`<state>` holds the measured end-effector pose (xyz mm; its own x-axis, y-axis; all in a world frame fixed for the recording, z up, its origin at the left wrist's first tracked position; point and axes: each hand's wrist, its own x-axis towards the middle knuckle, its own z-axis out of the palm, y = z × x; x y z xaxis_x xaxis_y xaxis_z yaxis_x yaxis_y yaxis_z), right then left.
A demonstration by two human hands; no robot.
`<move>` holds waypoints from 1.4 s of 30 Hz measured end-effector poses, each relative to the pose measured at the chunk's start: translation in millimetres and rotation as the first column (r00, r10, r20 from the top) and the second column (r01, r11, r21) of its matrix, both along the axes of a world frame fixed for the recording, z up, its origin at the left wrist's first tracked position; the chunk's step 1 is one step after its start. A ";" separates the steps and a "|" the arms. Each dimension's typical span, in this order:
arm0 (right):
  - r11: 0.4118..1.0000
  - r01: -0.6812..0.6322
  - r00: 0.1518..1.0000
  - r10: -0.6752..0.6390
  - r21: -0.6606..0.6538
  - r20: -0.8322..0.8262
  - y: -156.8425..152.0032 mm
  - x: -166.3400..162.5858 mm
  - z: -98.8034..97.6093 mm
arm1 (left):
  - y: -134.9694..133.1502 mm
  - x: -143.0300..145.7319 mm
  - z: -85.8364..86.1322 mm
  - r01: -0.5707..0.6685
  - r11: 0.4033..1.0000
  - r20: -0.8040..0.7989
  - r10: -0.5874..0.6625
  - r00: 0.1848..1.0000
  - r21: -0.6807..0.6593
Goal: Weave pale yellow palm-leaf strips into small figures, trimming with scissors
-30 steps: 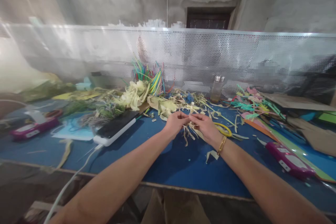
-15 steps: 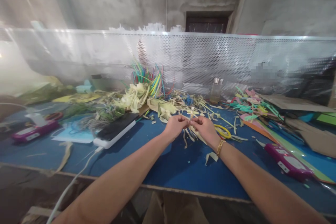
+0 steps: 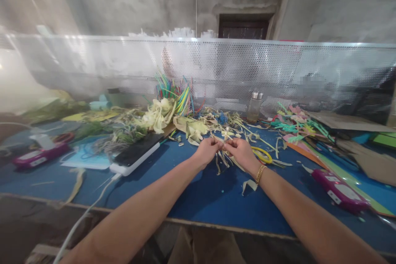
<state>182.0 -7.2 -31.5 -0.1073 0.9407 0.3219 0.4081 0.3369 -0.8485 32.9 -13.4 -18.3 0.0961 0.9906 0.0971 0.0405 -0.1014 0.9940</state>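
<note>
My left hand (image 3: 207, 149) and my right hand (image 3: 240, 151) meet over the blue table (image 3: 198, 198), fingertips pinched together on a thin pale leaf strip (image 3: 223, 145). Loose ends of pale strips (image 3: 220, 160) hang below the two hands. A gold bracelet (image 3: 260, 174) sits on my right wrist. Yellow-handled scissors (image 3: 262, 154) lie just right of my right hand. A heap of pale yellow-green leaf strips (image 3: 161, 114) lies behind my hands.
A white and black power bank (image 3: 136, 154) with a white cable lies to the left. Magenta tools lie at far left (image 3: 35, 156) and right (image 3: 340, 192). Coloured straws (image 3: 173, 90), a glass jar (image 3: 255, 106) and coloured paper scraps (image 3: 297, 126) stand before a perforated metal screen (image 3: 247, 70).
My hands have drawn a little closer together, still pinching the strip. The view has tilted slightly upward.
</note>
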 end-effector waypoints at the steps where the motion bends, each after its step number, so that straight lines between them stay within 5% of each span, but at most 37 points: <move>1: 1.000 0.006 1.000 -0.006 0.001 0.010 0.2 -0.1 0.1 | 0.5 0.0 -0.4 0.014 1.000 0.013 -0.014 1.000 -0.018; 11: 0.980 0.073 0.963 -0.118 0.188 0.241 1.5 0.5 8.0 | 4.5 -3.9 -6.0 0.167 0.980 0.089 -0.158 0.983 -0.106; 24: 0.985 0.035 0.989 -0.058 0.167 0.136 1.0 -2.9 4.2 | 6.1 -5.7 -5.0 0.150 0.984 0.126 -0.138 0.982 -0.092; 29: 0.997 -0.046 0.991 0.052 0.054 -0.124 1.8 -4.8 2.1 | 10.6 -6.5 -7.7 0.115 0.993 0.020 -0.115 0.993 -0.002; 37: 1.000 0.007 0.933 -0.003 0.011 -0.360 -1.8 -15.3 -0.7 | 15.2 -5.6 -12.8 0.007 0.955 -0.228 0.064 0.971 0.297; 42: 0.998 0.045 0.861 -0.062 -0.046 -0.505 9.0 -11.3 -3.8 | 9.5 -1.6 -9.5 0.159 0.941 -0.271 -0.076 0.960 0.298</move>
